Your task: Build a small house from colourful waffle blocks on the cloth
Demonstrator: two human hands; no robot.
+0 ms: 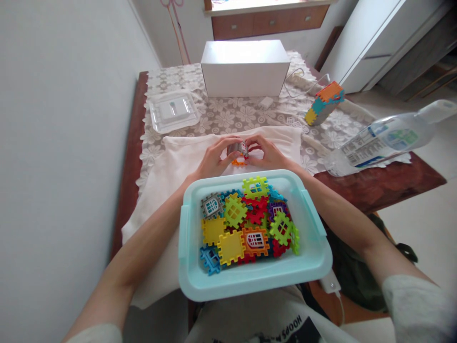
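Over the white cloth (153,190), both my hands are closed around a small assembly of interlocking plastic panels (234,149). A grey part with a white window shows between the fingers, with some orange and red below it. My left hand (217,156) grips its left side, and my right hand (264,150) pinches the right side. Fingers hide much of the assembly. Nearer to me, a light-blue bin (228,286) holds loose panels, among them a yellow panel (231,247), an orange window panel (255,240) and a green window panel (235,209).
Behind the hands stands a white box (246,78). At the left lies a clear plastic lid (173,112). An orange, blue, yellow and grey panel block (324,102) sits at the right, near a clear pump bottle (385,138). A small white adapter (266,102) lies before the box.
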